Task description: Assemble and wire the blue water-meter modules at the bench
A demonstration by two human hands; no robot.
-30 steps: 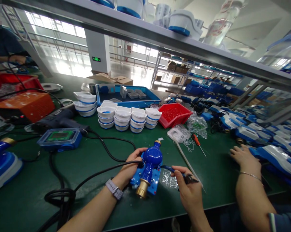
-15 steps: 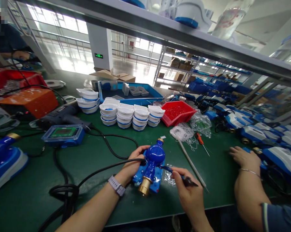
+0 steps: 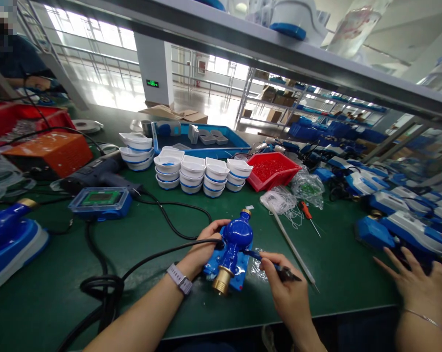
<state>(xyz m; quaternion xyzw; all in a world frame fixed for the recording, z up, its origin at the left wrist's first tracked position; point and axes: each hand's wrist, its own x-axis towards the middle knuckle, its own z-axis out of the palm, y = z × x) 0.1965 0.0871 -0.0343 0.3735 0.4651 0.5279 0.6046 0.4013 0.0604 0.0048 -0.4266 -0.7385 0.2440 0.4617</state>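
A glossy blue water meter (image 3: 239, 234) with brass threaded ends lies on a light-blue base on the table, and a black cable runs from its left side. My left hand (image 3: 202, 249), a watch on its wrist, grips the meter's left edge, its fingertips partly hidden behind it. My right hand (image 3: 285, 288) pinches a slim blue tool (image 3: 256, 255) with a dark pointed end; I cannot make out its kind. The tool's blue end reaches the meter's right side, close to the base. A clear plastic bag (image 3: 258, 270) lies beside the base.
White cups (image 3: 193, 167) stand stacked behind, near a red bin (image 3: 274, 171). An orange screwdriver (image 3: 306, 210) and white tube (image 3: 292, 244) lie to the right. A co-worker's hand (image 3: 422, 278) is beside blue-white units (image 3: 413, 232). A display box (image 3: 100, 201) and coiled black cable (image 3: 105, 288) lie left.
The co-worker's hand has moved right and toward the table's front edge, off the nearest unit, with fingers now spread. My hands, the meter and the blue tool stay nearly the same.
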